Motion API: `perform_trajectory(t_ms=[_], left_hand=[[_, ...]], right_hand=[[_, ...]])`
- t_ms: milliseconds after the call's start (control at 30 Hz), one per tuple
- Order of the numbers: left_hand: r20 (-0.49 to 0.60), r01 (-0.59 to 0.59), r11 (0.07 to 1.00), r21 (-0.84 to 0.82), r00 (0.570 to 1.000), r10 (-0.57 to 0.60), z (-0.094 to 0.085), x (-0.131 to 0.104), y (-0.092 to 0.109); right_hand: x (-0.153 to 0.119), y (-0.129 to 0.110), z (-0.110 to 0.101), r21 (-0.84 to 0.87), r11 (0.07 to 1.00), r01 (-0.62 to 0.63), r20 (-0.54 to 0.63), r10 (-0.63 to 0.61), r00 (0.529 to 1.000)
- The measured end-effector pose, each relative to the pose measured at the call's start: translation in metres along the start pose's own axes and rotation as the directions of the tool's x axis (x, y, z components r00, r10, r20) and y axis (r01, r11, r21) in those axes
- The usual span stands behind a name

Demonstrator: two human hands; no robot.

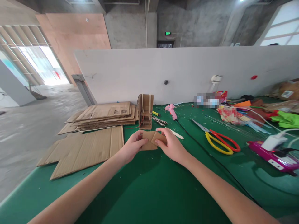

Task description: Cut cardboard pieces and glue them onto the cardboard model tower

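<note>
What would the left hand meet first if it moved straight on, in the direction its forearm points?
Probably the small upright cardboard model, which stands just beyond the left hand and the cardboard piece it holds together with the right hand. Depth is unclear, though.

Small cardboard piece (pixel 149 140): plain brown corrugated card, roughly rectangular, flat, no print visible. Sits at centre of frame, just above the green counter (pixel 149 186); cannot tell whether its lower edge touches the surface. Broad face tilted up toward the camera. A second, smaller brown flap (pixel 159 137) overlaps its right upper part, set at a slant; whether it is a separate scrap or a folded part of the same piece cannot be told. Left edge is covered by the left hand (pixel 130 147), right edge by the right hand (pixel 171 146); fingers (pixel 161 142) press on the flap.
</note>
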State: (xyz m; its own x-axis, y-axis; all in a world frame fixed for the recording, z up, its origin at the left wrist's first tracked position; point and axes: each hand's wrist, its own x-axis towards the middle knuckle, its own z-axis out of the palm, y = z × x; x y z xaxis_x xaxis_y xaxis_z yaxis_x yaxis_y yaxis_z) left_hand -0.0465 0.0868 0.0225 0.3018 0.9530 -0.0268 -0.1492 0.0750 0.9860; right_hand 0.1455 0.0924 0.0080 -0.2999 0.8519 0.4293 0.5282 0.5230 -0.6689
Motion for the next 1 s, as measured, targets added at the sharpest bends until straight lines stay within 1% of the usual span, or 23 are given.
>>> perform_trajectory(t_ms=[100,233,333,400,467,533,600,667,733,800,867,933,1000], left_hand=[[0.033,0.033,0.999,-0.016,0.999,-0.032,-0.002,-0.001,-0.001],[0.057,0.045,0.998,0.041,0.997,-0.047,-0.005,-0.001,-0.002],[0.094,0.024,0.998,0.059,0.995,-0.029,-0.006,-0.001,-0.003],[0.123,0.018,0.999,0.046,0.992,-0.023,-0.007,0.0,-0.004],[0.093,0.003,1.0,0.012,0.996,-0.004,-0.007,0.001,-0.006],[0.008,-0.037,0.999,-0.027,0.999,0.037,-0.009,0.003,-0.007],[-0.071,-0.085,0.995,-0.047,0.994,0.082,-0.012,0.005,-0.007],[-0.12,-0.115,0.993,-0.032,0.987,0.11,-0.016,0.007,-0.006],[-0.139,-0.114,0.993,0.025,0.983,0.116,-0.02,0.008,-0.004],[-0.13,-0.098,0.987,0.128,0.985,0.115,-0.022,0.008,-0.002],[-0.108,-0.094,0.962,0.258,0.986,0.125,-0.024,0.009,-0.001],[-0.077,-0.115,0.923,0.368,0.985,0.153,-0.024,0.009,-0.001],[-0.035,-0.146,0.895,0.422,0.984,0.177,-0.023,0.008,0.0]], right_hand=[[0.0,0.003,-0.002,-0.009,1.0,-0.013,0.037,0.014,0.999],[0.001,0.004,-0.004,0.052,0.999,-0.013,0.102,0.008,0.995],[0.003,0.001,-0.005,0.114,0.991,-0.064,0.156,0.045,0.987],[0.004,0.0,-0.005,0.136,0.986,-0.098,0.157,0.077,0.985],[0.005,0.0,-0.005,0.141,0.982,-0.129,0.127,0.111,0.986],[0.006,0.001,-0.006,0.146,0.977,-0.158,0.094,0.145,0.985],[0.006,0.002,-0.006,0.165,0.969,-0.183,0.059,0.176,0.983],[0.007,0.001,-0.008,0.197,0.96,-0.198,0.036,0.195,0.98],[0.007,-0.002,-0.011,0.223,0.953,-0.204,0.041,0.2,0.979],[0.007,-0.004,-0.014,0.223,0.954,-0.198,0.066,0.188,0.98],[0.006,-0.006,-0.016,0.21,0.96,-0.186,0.1,0.168,0.981],[0.005,-0.004,-0.017,0.194,0.965,-0.174,0.147,0.147,0.978],[0.004,-0.001,-0.016,0.174,0.971,-0.163,0.187,0.13,0.974]])
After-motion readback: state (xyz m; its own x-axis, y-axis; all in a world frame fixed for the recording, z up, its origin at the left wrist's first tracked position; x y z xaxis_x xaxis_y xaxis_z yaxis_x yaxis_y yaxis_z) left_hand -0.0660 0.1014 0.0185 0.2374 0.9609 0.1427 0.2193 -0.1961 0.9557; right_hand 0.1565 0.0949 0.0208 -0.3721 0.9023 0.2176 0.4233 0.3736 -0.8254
